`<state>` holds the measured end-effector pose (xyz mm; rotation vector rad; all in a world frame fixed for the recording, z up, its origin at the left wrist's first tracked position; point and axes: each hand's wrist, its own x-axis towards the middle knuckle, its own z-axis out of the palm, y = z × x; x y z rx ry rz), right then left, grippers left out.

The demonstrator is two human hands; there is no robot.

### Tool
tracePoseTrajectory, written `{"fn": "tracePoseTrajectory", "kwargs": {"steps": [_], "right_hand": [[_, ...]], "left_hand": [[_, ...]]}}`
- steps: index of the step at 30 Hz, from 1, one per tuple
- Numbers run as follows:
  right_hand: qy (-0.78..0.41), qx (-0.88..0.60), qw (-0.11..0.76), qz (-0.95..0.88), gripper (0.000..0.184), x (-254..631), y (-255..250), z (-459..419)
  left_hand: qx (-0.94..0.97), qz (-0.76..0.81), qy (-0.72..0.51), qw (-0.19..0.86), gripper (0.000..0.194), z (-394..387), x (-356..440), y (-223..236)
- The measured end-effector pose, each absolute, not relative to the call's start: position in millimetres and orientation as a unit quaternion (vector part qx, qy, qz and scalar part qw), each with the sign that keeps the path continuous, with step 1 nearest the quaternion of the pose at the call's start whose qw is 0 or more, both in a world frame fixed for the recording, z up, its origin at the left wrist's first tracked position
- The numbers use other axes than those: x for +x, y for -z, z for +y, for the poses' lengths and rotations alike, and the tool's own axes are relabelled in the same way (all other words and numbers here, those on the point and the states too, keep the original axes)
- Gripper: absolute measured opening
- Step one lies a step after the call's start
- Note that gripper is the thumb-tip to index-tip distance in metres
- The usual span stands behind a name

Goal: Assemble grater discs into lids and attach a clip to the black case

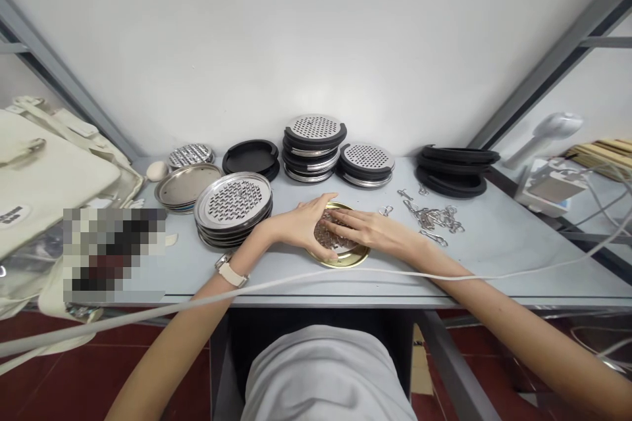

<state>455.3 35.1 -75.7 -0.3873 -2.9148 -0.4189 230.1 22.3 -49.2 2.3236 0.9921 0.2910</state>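
Observation:
A shallow round gold tin dish (342, 262) lies on the table near its front edge, with a silver perforated grater disc (326, 237) inside it. My left hand (303, 225) curves around the dish's left side, thumb at the near rim and fingers at the far rim. From the right, my right hand (363, 229) rests its extended fingers flat on the disc. The hands cover much of both pieces. Left of my left hand stands a stack of silver grater discs (237, 200). Small metal clips and chains (434, 217) lie to the right of my right hand.
Along the wall stand black-ringed grater stacks (316, 128), (368, 158), a black round tray (251, 156) and several black rings (457, 171). Plain metal lids (188, 184) sit at left, near a cream bag (49, 164). A white cable (276, 281) crosses before my arms.

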Motion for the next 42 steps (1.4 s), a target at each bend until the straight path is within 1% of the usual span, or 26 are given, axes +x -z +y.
{"fn": "tracePoseTrajectory", "kwargs": {"steps": [5,13,17,20,24,28,32,35,37,40,42], "right_hand": [[0.133,-0.123,0.072,-0.981,0.048,454.5,74.0,32.8],[0.151,-0.111,0.083,-0.979,0.044,452.3,73.0,32.3],[0.141,-0.115,0.085,-0.980,0.045,451.8,73.6,32.5],[0.108,-0.131,0.092,-0.981,0.048,452.9,73.8,32.5],[0.049,-0.179,0.108,-0.977,0.052,460.5,70.5,31.1],[-0.038,-0.236,0.120,-0.964,0.053,475.6,59.7,25.4],[-0.160,-0.315,0.111,-0.929,0.069,485.7,49.5,19.2],[-0.221,-0.351,0.152,-0.897,0.077,481.9,52.4,18.2],[-0.245,-0.354,0.168,-0.887,0.084,475.5,58.7,19.8],[-0.249,-0.366,0.154,-0.883,0.099,466.1,66.7,24.2],[-0.249,-0.370,0.139,-0.884,0.104,462.3,68.3,27.3]], "left_hand": [[0.875,0.356,-0.130,0.300,0.113,22.8,230.1,50.9],[0.886,0.344,-0.134,0.280,0.106,23.4,233.6,57.5],[0.890,0.334,-0.141,0.277,0.099,23.8,233.7,58.7],[0.893,0.322,-0.152,0.274,0.095,25.2,232.8,60.1],[0.894,0.321,-0.160,0.270,0.095,26.7,232.0,61.7],[0.890,0.323,-0.167,0.276,0.094,26.6,232.2,60.4],[0.885,0.337,-0.158,0.279,0.093,24.7,233.2,56.5],[0.882,0.350,-0.150,0.278,0.093,23.1,233.8,53.6],[0.882,0.351,-0.149,0.279,0.092,22.6,233.8,52.7],[0.884,0.344,-0.152,0.279,0.091,22.9,233.6,53.4],[0.886,0.339,-0.155,0.277,0.091,23.3,233.4,54.6]]}}
